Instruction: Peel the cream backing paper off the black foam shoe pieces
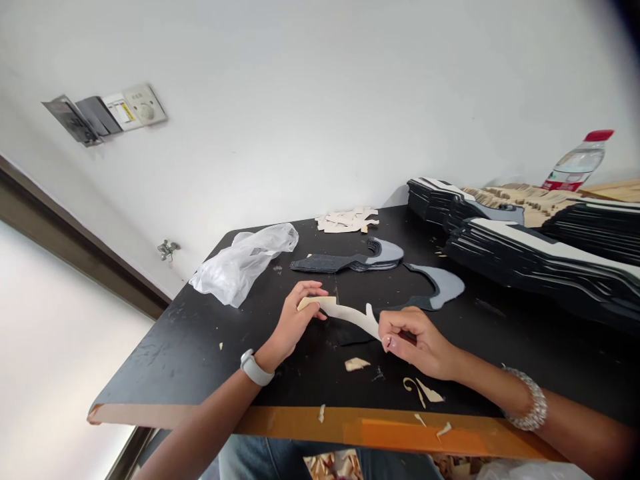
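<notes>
My left hand (300, 310) pinches one end of a curved cream strip (353, 316), thin like paper or backing sheet. My right hand (417, 341) has its fingers closed on the strip's other end, so it spans the gap between both hands, just above the black table. Beneath it lies a dark piece (357, 335), partly covered. Just behind my right hand is a curved grey and black cutout (447, 287). A small stack of similar cutouts (350, 261) lies farther back. Cream scraps (357, 365) are scattered in front of my hands.
A crumpled clear plastic bag (245, 260) lies at the left of the black table (175, 363). Cream pieces (347, 220) are piled near the wall. Tall stacks of black and white cutouts (540, 257) and a red-capped bottle (577, 163) stand at the right.
</notes>
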The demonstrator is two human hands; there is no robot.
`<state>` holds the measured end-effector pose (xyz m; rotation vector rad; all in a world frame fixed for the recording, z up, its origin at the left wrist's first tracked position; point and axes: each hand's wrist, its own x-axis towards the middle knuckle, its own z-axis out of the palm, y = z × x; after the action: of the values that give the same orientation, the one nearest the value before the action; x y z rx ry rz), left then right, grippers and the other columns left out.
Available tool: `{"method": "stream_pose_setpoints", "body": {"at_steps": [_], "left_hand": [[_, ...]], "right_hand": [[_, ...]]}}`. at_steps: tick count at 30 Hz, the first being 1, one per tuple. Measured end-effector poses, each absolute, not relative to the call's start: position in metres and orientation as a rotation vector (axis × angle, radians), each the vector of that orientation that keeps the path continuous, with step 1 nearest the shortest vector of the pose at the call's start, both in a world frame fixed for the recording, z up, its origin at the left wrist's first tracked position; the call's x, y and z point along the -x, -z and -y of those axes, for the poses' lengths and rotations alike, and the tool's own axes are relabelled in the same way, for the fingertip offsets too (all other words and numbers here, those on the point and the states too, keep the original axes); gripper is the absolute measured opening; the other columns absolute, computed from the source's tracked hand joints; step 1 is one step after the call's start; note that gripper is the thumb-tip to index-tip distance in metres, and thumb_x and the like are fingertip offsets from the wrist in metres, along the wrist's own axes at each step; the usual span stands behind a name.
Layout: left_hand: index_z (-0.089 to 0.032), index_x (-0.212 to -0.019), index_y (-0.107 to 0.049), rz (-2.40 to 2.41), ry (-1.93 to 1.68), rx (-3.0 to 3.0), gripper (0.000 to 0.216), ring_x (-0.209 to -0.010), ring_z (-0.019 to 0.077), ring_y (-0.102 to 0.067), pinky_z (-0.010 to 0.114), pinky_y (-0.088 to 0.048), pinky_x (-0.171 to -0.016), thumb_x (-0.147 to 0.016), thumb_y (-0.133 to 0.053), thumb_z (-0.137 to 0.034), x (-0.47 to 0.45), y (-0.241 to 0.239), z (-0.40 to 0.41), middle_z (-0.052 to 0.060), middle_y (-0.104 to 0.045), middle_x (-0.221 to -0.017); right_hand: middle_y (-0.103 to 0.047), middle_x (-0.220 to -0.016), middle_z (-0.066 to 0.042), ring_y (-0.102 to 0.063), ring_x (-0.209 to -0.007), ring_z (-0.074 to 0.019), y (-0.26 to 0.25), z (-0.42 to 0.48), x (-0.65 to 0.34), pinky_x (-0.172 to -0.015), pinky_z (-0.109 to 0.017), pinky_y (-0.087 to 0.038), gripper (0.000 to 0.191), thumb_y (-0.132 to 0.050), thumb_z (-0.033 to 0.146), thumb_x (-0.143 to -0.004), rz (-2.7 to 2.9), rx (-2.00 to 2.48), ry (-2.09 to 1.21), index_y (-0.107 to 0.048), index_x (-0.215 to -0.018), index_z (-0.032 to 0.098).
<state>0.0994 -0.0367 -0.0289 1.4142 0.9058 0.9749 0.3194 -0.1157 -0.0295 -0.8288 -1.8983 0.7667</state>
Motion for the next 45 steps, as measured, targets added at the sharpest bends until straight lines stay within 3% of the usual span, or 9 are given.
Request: {"method": "stream_pose_setpoints", "body": {"at_steps": [6,10,13,17,22,26,30,37,45], "left_hand": [[-0.016,-0.107,-0.053,-0.855,-0.892,-1.461,0.031,-0.065,0.0089,-0.059,0.025,-0.051,-0.065,-0.076,-0.056,-0.015,-0.098,0.03,0.037,0.007,-0.061,-0.106],[-0.017,-0.11,-0.051,-0.727,-0.807,-1.488,0.035,-0.066,0.0085,-0.057,0.025,-0.051,-0.065,-0.076,-0.059,-0.017,-0.101,0.027,0.043,0.006,-0.06,-0.104],[-0.019,-0.116,-0.049,-0.591,-0.684,-1.513,0.039,-0.07,0.0101,-0.059,0.025,-0.052,-0.066,-0.08,-0.062,-0.021,-0.102,0.025,0.049,0.006,-0.058,-0.106],[-0.022,-0.128,-0.045,-0.37,-0.549,-1.442,0.052,-0.086,0.0178,-0.06,0.027,-0.052,-0.066,-0.081,-0.067,-0.028,-0.099,0.025,0.051,0.008,-0.055,-0.109],[-0.02,-0.133,-0.043,-0.261,-0.505,-1.305,0.073,-0.097,0.0242,-0.057,0.033,-0.054,-0.072,-0.073,-0.071,-0.053,-0.098,0.024,0.049,0.013,-0.052,-0.119],[-0.02,-0.125,-0.047,-0.451,-0.555,-1.374,0.059,-0.089,0.0193,-0.06,0.026,-0.054,-0.065,-0.075,-0.074,-0.038,-0.107,0.028,0.055,0.009,-0.057,-0.105],[-0.012,-0.101,-0.056,-0.56,-0.591,-1.43,0.034,-0.071,0.0148,-0.062,0.022,-0.053,-0.053,-0.084,-0.064,-0.04,-0.114,0.035,0.06,0.005,-0.06,-0.082],[-0.01,-0.093,-0.056,-0.66,-0.642,-1.453,0.035,-0.06,0.0122,-0.061,0.02,-0.052,-0.046,-0.084,-0.062,-0.043,-0.112,0.032,0.055,0.004,-0.061,-0.075],[-0.009,-0.093,-0.058,-0.652,-0.637,-1.571,0.032,-0.059,0.0108,-0.06,0.018,-0.051,-0.047,-0.087,-0.059,-0.041,-0.112,0.042,0.059,0.004,-0.06,-0.072]], "right_hand": [[-0.048,-0.048,0.006,-0.045,-0.039,-0.011,0.028,0.112,-0.323,-0.043,-0.025,-0.036,0.016,-0.046,0.032,-0.093,1.557,1.076,-0.343,-0.054,-0.083,0.023],[-0.067,-0.08,-0.005,-0.06,-0.073,-0.0201,0.022,0.109,-0.322,-0.069,-0.035,-0.046,0.015,-0.065,0.028,-0.081,1.715,1.163,0.26,-0.061,-0.094,0.025],[-0.068,-0.098,-0.007,-0.06,-0.091,-0.0228,0.022,0.108,-0.316,-0.082,-0.039,-0.045,0.019,-0.061,0.029,-0.083,2.008,1.137,0.13,-0.062,-0.102,0.024],[-0.067,-0.079,-0.001,-0.06,-0.076,-0.0161,0.027,0.11,-0.307,-0.069,-0.029,-0.046,0.01,-0.056,0.028,-0.087,2.049,1.169,-0.284,-0.063,-0.093,0.023],[-0.062,-0.069,0.002,-0.058,-0.064,-0.0124,0.029,0.111,-0.306,-0.061,-0.025,-0.044,0.006,-0.057,0.025,-0.084,1.912,1.243,-0.393,-0.061,-0.081,0.022],[-0.062,-0.065,0.003,-0.056,-0.055,-0.0104,0.031,0.11,-0.307,-0.055,-0.023,-0.044,0.008,-0.057,0.028,-0.085,1.784,1.269,-0.492,-0.059,-0.081,0.022],[-0.06,-0.061,0.004,-0.053,-0.051,-0.0098,0.031,0.111,-0.305,-0.052,-0.023,-0.042,0.012,-0.058,0.032,-0.086,1.783,1.263,-0.515,-0.059,-0.081,0.021],[-0.066,-0.084,-0.002,-0.058,-0.07,-0.0119,0.032,0.106,-0.309,-0.062,-0.024,-0.046,0.016,-0.054,0.026,-0.09,1.815,1.111,-0.374,-0.066,-0.1,0.022],[-0.069,-0.084,-0.003,-0.057,-0.079,-0.0158,0.039,0.104,-0.309,-0.07,-0.028,-0.047,0.016,-0.055,0.024,-0.089,2.027,1.116,-0.08,-0.07,-0.092,0.021]]}}
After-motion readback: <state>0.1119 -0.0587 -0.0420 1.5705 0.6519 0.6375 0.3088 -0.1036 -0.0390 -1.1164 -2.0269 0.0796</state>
